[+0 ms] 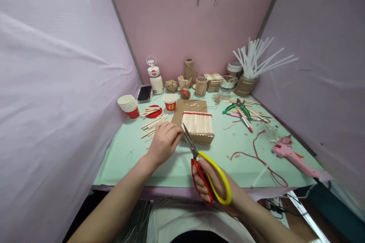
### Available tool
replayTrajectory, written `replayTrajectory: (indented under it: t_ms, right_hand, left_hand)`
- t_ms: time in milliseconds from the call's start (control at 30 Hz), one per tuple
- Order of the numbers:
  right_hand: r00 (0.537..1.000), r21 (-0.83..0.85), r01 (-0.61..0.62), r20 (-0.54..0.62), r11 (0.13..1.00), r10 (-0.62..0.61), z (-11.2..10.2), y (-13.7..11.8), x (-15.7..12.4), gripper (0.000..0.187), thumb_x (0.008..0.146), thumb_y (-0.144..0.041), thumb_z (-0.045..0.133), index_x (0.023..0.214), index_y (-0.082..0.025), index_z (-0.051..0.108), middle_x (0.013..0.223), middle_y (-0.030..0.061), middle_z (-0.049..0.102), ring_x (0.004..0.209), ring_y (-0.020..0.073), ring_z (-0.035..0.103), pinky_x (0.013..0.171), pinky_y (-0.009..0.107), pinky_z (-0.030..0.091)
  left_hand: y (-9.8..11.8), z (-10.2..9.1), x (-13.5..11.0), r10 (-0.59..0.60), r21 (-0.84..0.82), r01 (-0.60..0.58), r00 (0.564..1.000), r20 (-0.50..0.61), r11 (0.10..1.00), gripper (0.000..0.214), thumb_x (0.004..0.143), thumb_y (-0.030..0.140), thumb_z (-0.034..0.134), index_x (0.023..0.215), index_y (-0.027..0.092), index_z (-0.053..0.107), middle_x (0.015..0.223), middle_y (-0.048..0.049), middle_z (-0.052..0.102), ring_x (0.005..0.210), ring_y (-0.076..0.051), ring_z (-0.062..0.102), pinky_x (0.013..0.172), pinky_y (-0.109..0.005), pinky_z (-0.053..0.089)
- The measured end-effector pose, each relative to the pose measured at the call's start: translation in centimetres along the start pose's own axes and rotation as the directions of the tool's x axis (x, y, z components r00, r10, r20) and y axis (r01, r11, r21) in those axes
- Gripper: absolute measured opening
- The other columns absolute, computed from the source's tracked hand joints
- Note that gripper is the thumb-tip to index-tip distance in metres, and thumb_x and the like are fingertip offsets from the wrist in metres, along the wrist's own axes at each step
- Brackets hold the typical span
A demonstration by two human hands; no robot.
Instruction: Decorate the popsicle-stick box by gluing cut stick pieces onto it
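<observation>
Scissors (195,153) sit in the right hand (212,186), grip closed round the handles; left hand (164,142) pinches something (cannot tell what) beside the blades, so it might get nicked.

Scissors (195,154): one handle loop yellow, the other red, blades grey metal. Table cover (128,152): plain mint green. Stick box (198,123): pale bare wood, red cord along its top edge. Card (182,107) beneath: brown. Glue gun (288,152): pink. Pliers (238,108): green handles. Stacked cups (129,106): white, red at the base. Loose cord (265,163): red. Back wall (182,15) pink; side sheets (57,83) lilac, unpatterned.
</observation>
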State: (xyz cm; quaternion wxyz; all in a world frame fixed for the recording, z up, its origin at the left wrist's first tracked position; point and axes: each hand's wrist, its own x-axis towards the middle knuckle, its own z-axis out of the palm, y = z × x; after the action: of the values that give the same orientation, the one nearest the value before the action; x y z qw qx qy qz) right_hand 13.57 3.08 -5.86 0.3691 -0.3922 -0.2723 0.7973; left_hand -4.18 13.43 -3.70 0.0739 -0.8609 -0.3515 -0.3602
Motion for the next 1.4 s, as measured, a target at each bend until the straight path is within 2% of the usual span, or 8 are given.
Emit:
replayTrajectory:
  t_ms: [200, 400, 633, 700, 767, 867, 1033, 1400]
  right_hand:
    - [0.999, -0.074, -0.006, -0.031, 0.997, 0.004, 0.2, -0.7, -0.1, 0.057, 0.072, -0.078, 0.060, 0.079, -0.023, 0.048, 0.047, -0.0108, 0.037, 0.037, 0.0045, 0.027, 0.033, 0.016, 0.024]
    - [0.999, -0.147, -0.030, -0.043, 0.989, 0.024, -0.4, -0.2, 0.5, 0.054, 0.079, -0.075, 0.054, 0.073, -0.023, 0.044, 0.044, -0.0109, 0.033, 0.036, 0.0044, 0.022, 0.032, 0.017, 0.019]
    - [0.989, -0.362, 0.126, -0.028, 0.924, -0.146, -1.7, -2.1, -1.4, 0.049, 0.083, -0.071, 0.053, 0.081, -0.022, 0.050, 0.051, -0.0089, 0.039, 0.040, 0.0064, 0.031, 0.037, 0.020, 0.026]
    - [0.944, -0.522, 0.199, -0.125, 0.829, -0.306, -3.2, -4.4, -1.8, 0.048, 0.082, -0.069, 0.055, 0.083, -0.021, 0.052, 0.055, -0.0071, 0.042, 0.044, 0.0087, 0.037, 0.041, 0.022, 0.030]
    - [0.820, -0.720, 0.178, -0.269, 0.671, -0.505, -5.4, -6.9, -1.4, 0.045, 0.083, -0.066, 0.051, 0.082, -0.021, 0.052, 0.057, -0.0051, 0.044, 0.048, 0.0115, 0.041, 0.046, 0.025, 0.033]
    - [0.637, -0.910, -0.367, -0.398, 0.193, -0.660, -9.0, -10.1, 0.1, 0.033, 0.090, -0.050, 0.044, 0.086, -0.020, 0.057, 0.068, 0.0021, 0.058, 0.061, 0.0172, 0.053, 0.056, 0.028, 0.036]
    - [0.641, -0.839, -0.544, -0.434, 0.025, -0.632, -12.6, -11.3, 2.9, 0.024, 0.087, -0.034, 0.054, 0.090, -0.013, 0.063, 0.080, 0.0138, 0.067, 0.077, 0.0260, 0.063, 0.060, 0.031, 0.034]
    - [0.666, -0.819, -0.557, -0.341, -0.138, -0.664, -12.7, -10.4, 4.4, 0.029, 0.085, -0.031, 0.062, 0.095, -0.005, 0.070, 0.094, 0.0249, 0.068, 0.087, 0.0312, 0.064, 0.068, 0.035, 0.042]
  left_hand:
    - [-0.1, 0.1, -0.2, -0.018, -0.025, 0.018, 1.000, 0.000, 1.000, 0.007, 0.095, 0.020, 0.054, 0.093, 0.019, 0.061, 0.091, -0.0037, 0.069, 0.088, -0.018, 0.059, 0.083, -0.034, 0.039]
    - [-0.1, 0.2, -0.3, -0.027, -0.021, 0.027, 1.000, -0.002, 0.999, 0.007, 0.095, 0.019, 0.054, 0.092, 0.019, 0.061, 0.089, -0.0037, 0.068, 0.088, -0.018, 0.060, 0.083, -0.034, 0.040]
    - [-1.8, 0.2, -0.3, -0.175, -0.022, 0.174, 0.983, -0.051, 0.985, 0.009, 0.094, 0.019, 0.054, 0.090, 0.020, 0.061, 0.088, -0.0035, 0.068, 0.089, -0.020, 0.060, 0.081, -0.035, 0.041]
    - [-3.0, 0.7, -0.5, -0.249, 0.007, 0.249, 0.968, -0.022, 0.968, 0.011, 0.093, 0.019, 0.053, 0.089, 0.020, 0.063, 0.089, -0.0046, 0.068, 0.090, -0.021, 0.060, 0.080, -0.035, 0.042]
    - [-4.2, 1.3, -0.9, -0.320, 0.029, 0.319, 0.947, 0.038, 0.947, 0.014, 0.091, 0.015, 0.053, 0.089, 0.020, 0.066, 0.090, -0.0056, 0.067, 0.089, -0.021, 0.060, 0.079, -0.035, 0.044]
    - [-4.9, 2.0, -1.6, -0.368, 0.057, 0.364, 0.926, 0.081, 0.930, 0.019, 0.085, 0.009, 0.054, 0.091, 0.020, 0.069, 0.092, -0.0072, 0.065, 0.092, -0.024, 0.059, 0.081, -0.038, 0.046]
    - [-3.0, 2.1, -2.2, -0.373, -0.030, 0.372, 0.928, -0.009, 0.928, 0.020, 0.086, 0.011, 0.055, 0.098, 0.020, 0.069, 0.104, -0.0078, 0.064, 0.102, -0.025, 0.059, 0.089, -0.041, 0.045]
    - [-0.5, 2.6, -2.0, -0.325, -0.179, 0.307, 0.942, -0.079, 0.935, 0.019, 0.090, 0.013, 0.054, 0.098, 0.021, 0.069, 0.104, -0.0081, 0.057, 0.097, -0.020, 0.058, 0.086, -0.037, 0.050]
